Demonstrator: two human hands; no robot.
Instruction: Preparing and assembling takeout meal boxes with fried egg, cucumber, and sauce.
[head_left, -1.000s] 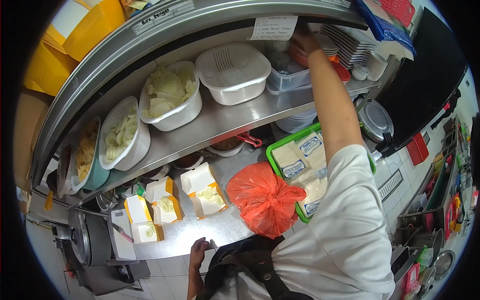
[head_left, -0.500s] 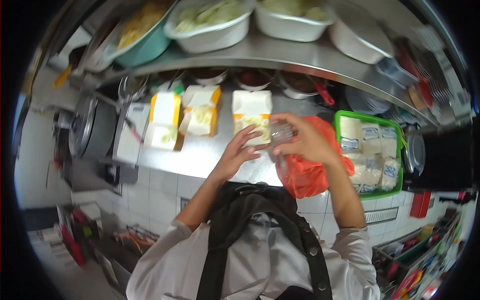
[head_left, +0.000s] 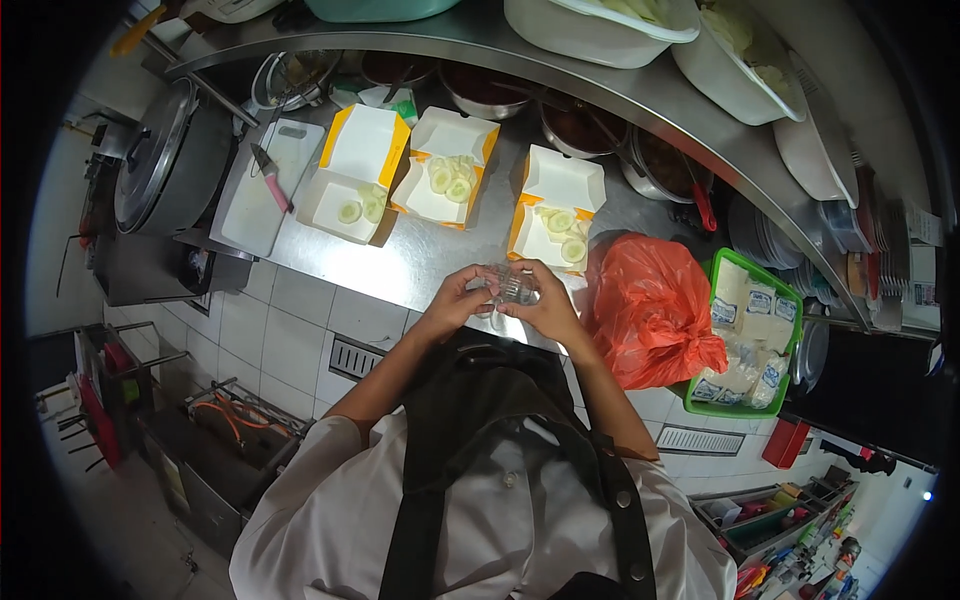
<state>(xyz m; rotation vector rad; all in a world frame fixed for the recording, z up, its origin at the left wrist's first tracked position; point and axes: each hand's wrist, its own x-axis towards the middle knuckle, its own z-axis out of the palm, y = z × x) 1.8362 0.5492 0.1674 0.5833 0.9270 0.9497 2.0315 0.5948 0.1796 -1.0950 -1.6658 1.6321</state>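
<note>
At the counter's near edge, my left hand (head_left: pixel 457 303) and my right hand (head_left: pixel 548 308) are closed on a small clear ribbed plastic cup (head_left: pixel 515 288). The fingers cover part of it, so I cannot tell whether it is one piece or a stack. Beyond my right hand stands an opened yellow-and-white paper food box (head_left: pixel 537 245) with cucumber slices (head_left: pixel 562 223) in its base. Two similar opened boxes stand further left: a middle box (head_left: pixel 425 200) and a left box (head_left: pixel 327 205), each with cucumber slices inside.
To the right sit a knotted red plastic bag (head_left: pixel 645 300) and a green basket (head_left: pixel 716 305) of white packets. At the left lies a white cutting board (head_left: pixel 238 220) with a pink-handled knife (head_left: pixel 270 180). Pots of sauce (head_left: pixel 583 130) line the back beneath a steel shelf (head_left: pixel 480 57) holding white tubs (head_left: pixel 600 35).
My right hand has brought the clear cup from beside the right box to the near edge. My left hand has left that box and taken hold too. The view has shifted and turned.
</note>
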